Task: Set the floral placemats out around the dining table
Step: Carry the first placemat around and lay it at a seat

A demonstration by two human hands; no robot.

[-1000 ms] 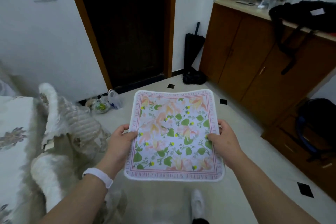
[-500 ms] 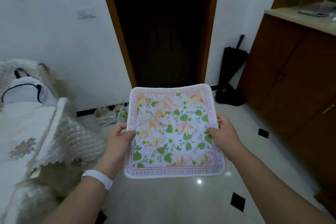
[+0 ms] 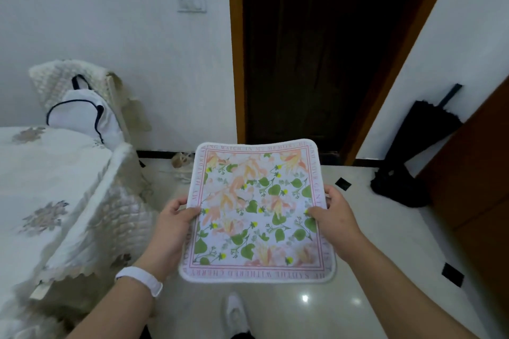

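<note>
A floral placemat [image 3: 256, 212], white-edged with a pink lettered border and green leaves and peach flowers, is held flat in front of me above the floor. My left hand [image 3: 170, 226] grips its left edge, thumb on top; a white band circles that wrist. My right hand [image 3: 334, 217] grips the right edge the same way. The dining table [image 3: 41, 187], covered by a cream quilted cloth with grey flower motifs, lies at the left, apart from the mat.
A chair with a white bag [image 3: 82, 115] stands at the table's far end. Ahead is a dark doorway [image 3: 316, 49]. A black folded umbrella [image 3: 413, 151] leans at the right by a brown cabinet [image 3: 479, 173]. A white shoe [image 3: 235, 316] shows on the glossy tiled floor.
The view has swung left and up: the cabinet has slid to the right edge, and the table and chair have come into sight. Both hands keep the same hold on the placemat.
</note>
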